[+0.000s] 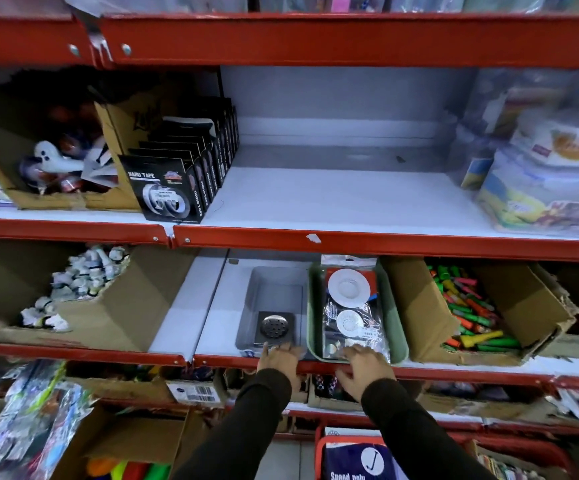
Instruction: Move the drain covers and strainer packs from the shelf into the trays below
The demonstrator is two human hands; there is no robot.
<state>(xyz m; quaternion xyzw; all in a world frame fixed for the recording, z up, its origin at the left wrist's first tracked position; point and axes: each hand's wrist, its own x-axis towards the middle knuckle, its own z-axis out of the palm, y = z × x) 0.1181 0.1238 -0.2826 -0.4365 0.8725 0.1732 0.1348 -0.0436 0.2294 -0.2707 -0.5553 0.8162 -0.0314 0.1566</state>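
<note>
Resting: left hand (278, 358) on grey tray (254, 306) (one drain cover (274, 325)), right hand (364, 363) on green tray (397, 327); fingers spread, ungripping.

A red-edged shelf (350, 367) carries a grey tray (274, 292) and a green tray (393, 323) side by side at its front edge, cardboard boxes (419, 306) flanking them.
</note>
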